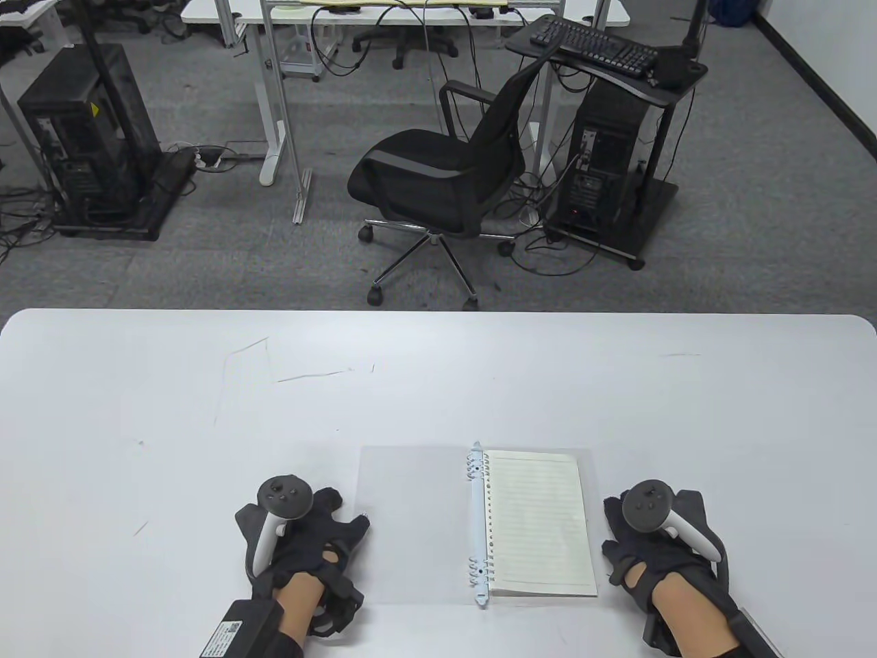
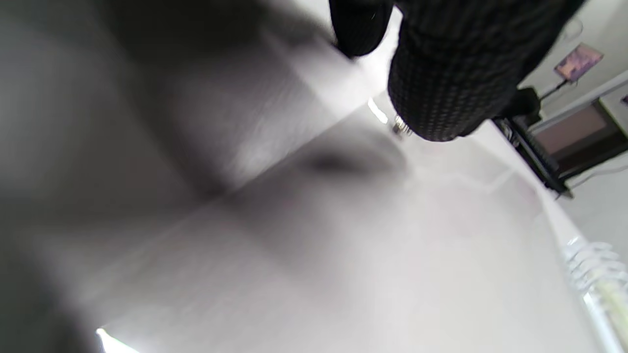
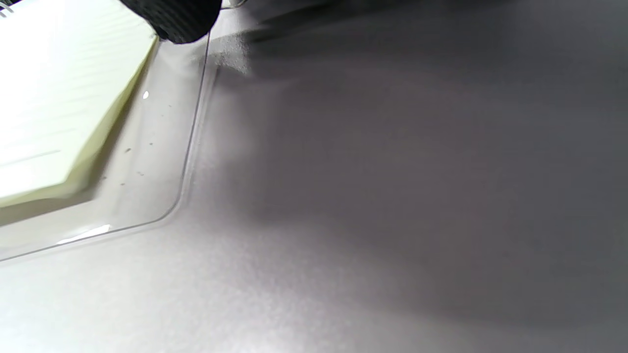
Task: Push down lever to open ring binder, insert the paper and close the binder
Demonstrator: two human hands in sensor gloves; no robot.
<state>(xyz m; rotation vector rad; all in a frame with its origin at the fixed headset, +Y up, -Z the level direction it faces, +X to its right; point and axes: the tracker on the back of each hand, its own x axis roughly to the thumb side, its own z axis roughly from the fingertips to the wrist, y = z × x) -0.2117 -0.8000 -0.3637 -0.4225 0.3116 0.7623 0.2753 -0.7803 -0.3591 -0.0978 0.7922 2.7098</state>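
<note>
A ring binder with clear covers (image 1: pixel 411 521) lies open flat near the table's front edge. Its white ring spine (image 1: pixel 479 524) runs down the middle, with a small lever at the far end (image 1: pixel 476 449) and another at the near end (image 1: pixel 482 600). A stack of lined paper (image 1: pixel 538 524) sits on the rings over the right cover. My left hand (image 1: pixel 322 521) rests flat on the table beside the left cover, fingers spread, one fingertip (image 2: pixel 441 88) at the cover's edge. My right hand (image 1: pixel 634 541) lies flat just right of the binder, a fingertip (image 3: pixel 176 19) near the paper (image 3: pixel 59 98). Neither hand holds anything.
The white table (image 1: pixel 438 384) stretches far and wide around the binder. Beyond its far edge stand an office chair (image 1: pixel 445 178), computer towers and desks on grey carpet.
</note>
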